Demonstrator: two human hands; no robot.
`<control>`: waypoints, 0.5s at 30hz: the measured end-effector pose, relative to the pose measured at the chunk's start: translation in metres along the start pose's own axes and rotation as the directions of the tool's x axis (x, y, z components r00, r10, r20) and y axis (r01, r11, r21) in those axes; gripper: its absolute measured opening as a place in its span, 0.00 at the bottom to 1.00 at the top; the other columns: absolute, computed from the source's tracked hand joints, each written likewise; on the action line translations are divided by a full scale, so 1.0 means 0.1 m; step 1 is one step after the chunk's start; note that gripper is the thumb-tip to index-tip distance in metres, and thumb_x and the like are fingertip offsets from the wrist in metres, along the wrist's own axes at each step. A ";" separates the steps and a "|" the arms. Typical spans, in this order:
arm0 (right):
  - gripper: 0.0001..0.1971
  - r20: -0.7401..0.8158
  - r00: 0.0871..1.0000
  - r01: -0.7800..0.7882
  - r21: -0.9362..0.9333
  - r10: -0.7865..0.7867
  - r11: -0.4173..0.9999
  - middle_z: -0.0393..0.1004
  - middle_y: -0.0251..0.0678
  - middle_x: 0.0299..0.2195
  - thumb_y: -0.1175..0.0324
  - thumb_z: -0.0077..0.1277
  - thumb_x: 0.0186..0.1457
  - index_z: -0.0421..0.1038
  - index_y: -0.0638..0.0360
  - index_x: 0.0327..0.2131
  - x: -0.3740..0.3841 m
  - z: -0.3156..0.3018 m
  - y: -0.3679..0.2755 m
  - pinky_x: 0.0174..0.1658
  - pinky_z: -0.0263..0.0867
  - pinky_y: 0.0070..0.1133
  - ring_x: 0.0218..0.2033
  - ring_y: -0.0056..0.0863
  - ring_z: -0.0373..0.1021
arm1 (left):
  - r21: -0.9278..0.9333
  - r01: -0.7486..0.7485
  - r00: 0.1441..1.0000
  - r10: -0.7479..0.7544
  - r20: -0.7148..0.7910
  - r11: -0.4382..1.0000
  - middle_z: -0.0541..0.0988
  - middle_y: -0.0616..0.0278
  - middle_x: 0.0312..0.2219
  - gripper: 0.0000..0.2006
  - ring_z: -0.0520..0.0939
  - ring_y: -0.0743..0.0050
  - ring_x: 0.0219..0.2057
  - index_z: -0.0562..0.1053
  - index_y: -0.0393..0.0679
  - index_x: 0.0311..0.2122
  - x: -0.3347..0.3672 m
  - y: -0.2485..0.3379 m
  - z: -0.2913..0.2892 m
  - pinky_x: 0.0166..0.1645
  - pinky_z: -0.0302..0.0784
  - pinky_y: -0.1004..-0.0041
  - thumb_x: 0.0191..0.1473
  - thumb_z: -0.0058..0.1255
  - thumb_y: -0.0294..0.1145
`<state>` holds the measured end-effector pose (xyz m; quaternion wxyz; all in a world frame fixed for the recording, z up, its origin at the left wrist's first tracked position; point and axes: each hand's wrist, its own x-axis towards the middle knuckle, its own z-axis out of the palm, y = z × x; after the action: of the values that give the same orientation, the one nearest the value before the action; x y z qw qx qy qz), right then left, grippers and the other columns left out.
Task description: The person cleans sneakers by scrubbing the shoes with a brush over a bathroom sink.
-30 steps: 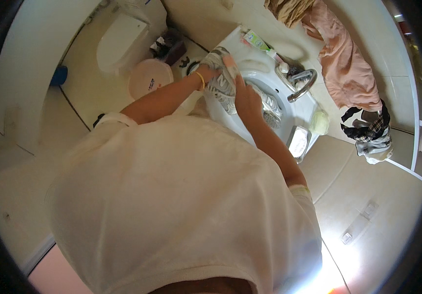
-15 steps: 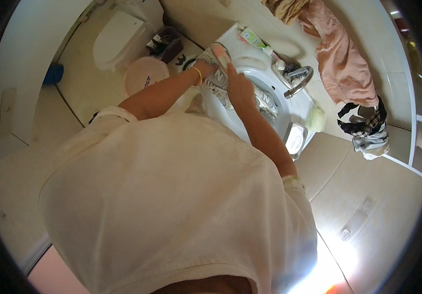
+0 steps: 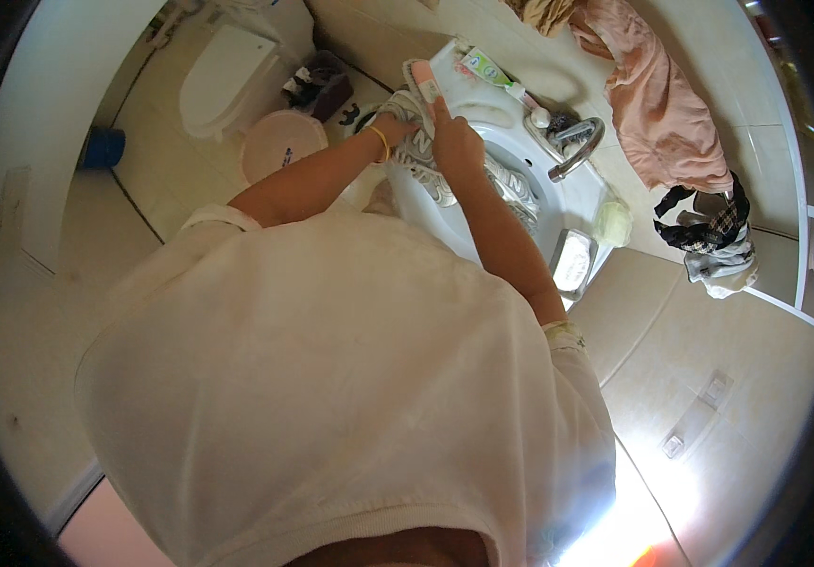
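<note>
Over the white washbasin (image 3: 572, 203) my left hand (image 3: 396, 126) grips a grey and white sports shoe (image 3: 418, 156) at its heel end. My right hand (image 3: 454, 142) is closed around a pink scrubbing brush (image 3: 423, 80) and presses it against the same shoe. A second grey shoe (image 3: 513, 184) lies in the bowl just right of my right wrist. My white shirt hides the lower part of both arms.
A chrome tap (image 3: 577, 151) and a toothpaste tube (image 3: 487, 68) sit at the basin's back. A soap dish (image 3: 572, 263) and yellow sponge (image 3: 612, 222) are at its right. Pink cloth (image 3: 662, 123) and checked cloth (image 3: 710, 231) hang nearby. Toilet (image 3: 223, 76), pink bin (image 3: 279, 142), blue object (image 3: 103, 148) at left.
Both hands and the shoe have shifted up and left in the picture, toward the basin's far edge. The brush now stands out above my right hand.
</note>
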<state>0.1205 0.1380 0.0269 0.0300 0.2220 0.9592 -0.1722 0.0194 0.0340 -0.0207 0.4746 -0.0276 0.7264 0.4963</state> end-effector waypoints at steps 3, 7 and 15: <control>0.24 0.080 0.997 0.008 0.040 -0.011 0.999 0.69 0.52 0.27 0.72 0.37 0.50 0.51 0.49 0.53 -0.28 -0.06 0.17 0.28 0.65 0.37 0.28 0.48 0.69 | -0.065 -0.048 0.998 0.050 0.027 0.997 0.73 0.49 0.36 0.23 0.76 0.61 0.34 0.66 0.29 0.40 0.03 -0.08 -0.05 0.33 0.74 0.68 0.43 0.53 0.37; 0.24 0.155 0.987 -0.038 -0.042 0.044 0.998 0.69 0.52 0.27 0.73 0.37 0.49 0.51 0.49 0.52 -0.70 -0.10 0.24 0.30 0.65 0.37 0.28 0.48 0.69 | -0.001 -0.046 0.998 0.046 -0.036 0.999 0.72 0.53 0.31 0.26 0.70 0.68 0.23 0.65 0.30 0.42 0.28 -0.29 -0.17 0.22 0.64 0.70 0.43 0.54 0.41; 0.21 0.089 0.996 0.030 0.003 -0.030 1.000 0.69 0.50 0.25 0.69 0.34 0.52 0.52 0.52 0.52 -0.20 -0.21 -0.06 0.29 0.66 0.35 0.27 0.45 0.70 | 0.171 0.036 0.998 -0.045 0.050 0.985 0.73 0.51 0.36 0.25 0.77 0.64 0.31 0.63 0.30 0.44 0.12 -0.10 -0.11 0.30 0.74 0.69 0.43 0.53 0.36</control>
<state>0.1366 0.1322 0.0514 0.0701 0.1998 0.9600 -0.1831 0.0106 0.0264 -0.0358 0.5046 0.0115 0.7524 0.4232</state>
